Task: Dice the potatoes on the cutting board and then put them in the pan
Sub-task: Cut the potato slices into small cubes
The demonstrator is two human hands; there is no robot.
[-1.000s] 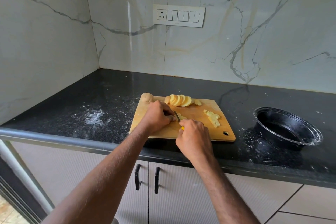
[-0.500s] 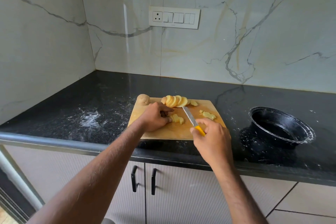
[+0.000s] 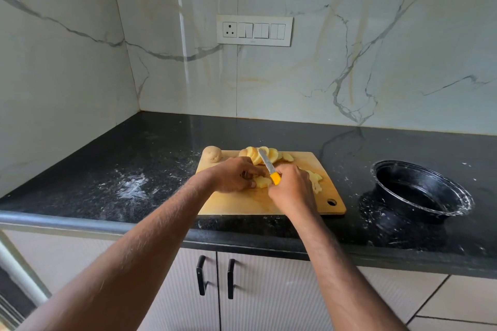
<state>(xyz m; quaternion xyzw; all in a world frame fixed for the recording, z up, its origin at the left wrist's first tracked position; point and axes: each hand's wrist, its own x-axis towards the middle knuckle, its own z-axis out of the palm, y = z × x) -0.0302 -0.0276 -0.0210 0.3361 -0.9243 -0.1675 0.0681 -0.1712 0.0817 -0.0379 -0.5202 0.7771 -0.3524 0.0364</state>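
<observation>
Wooden cutting board [image 3: 304, 204] on black countertop [image 3: 134, 169], near front edge. Left hand [image 3: 234, 174] curled over small potato pieces [image 3: 262, 181] mid-board, fingers pinching them. Right hand [image 3: 291, 188] grips knife [image 3: 269, 166] by yellow handle, blade angled up and back across fanned potato slices [image 3: 262, 154] at far edge. Cut pieces [image 3: 316, 179] partly hidden behind right hand. Whole potato [image 3: 212, 154] at far-left corner. Black pan [image 3: 422, 191] well apart to right. White powder smears [image 3: 131, 188] left of board. Switch panel [image 3: 254, 30] on marble wall.

black pan [image 3: 419, 193] — yellow-handled knife [image 3: 269, 168] — veined marble wall [image 3: 349, 62].
</observation>
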